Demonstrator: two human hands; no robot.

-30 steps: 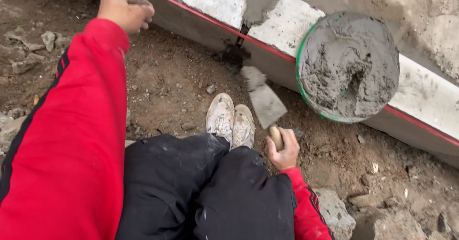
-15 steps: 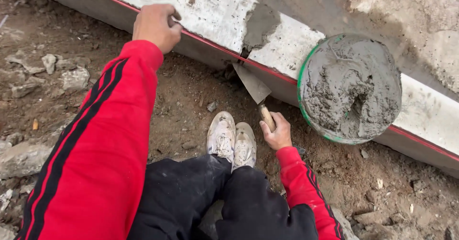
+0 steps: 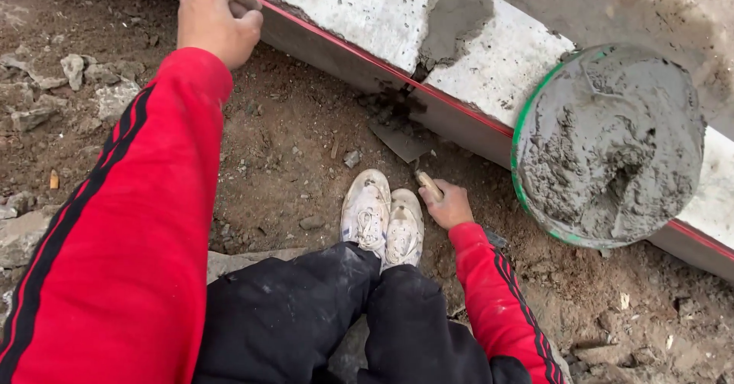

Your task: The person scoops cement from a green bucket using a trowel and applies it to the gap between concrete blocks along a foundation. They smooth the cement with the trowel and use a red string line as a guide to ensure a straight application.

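At the foot of a long metal form edged w/ a red line (image 3: 459,109), on bare dirt ground (image 3: 290,147), a trowel (image 3: 401,141) was held low by the right hand (image 3: 447,204). The fingers were clamped round its wooden handle (image 3: 428,185), w/ the blade lying near-flat on the soil, its tip just under the form's lower edge, where dark wet mortar had gathered. The left hand (image 3: 218,21) was rested on the form's top edge further along, fingers curled together on a small object that couldn't be identified. A green-rimmed tub of grey mortar (image 3: 608,143) was set on the concrete slab (image 3: 359,9) to the right, near the trowel hand. White shoes (image 3: 382,216) were placed together just beside that hand.

Judged from this: for the scrape to be done well, the blade should be kept flat and slid tight along the form's base, so fallen mortar is lifted w/o loose dirt & stones being picked up. The left-hand brace should be kept firm for balance in the squat.
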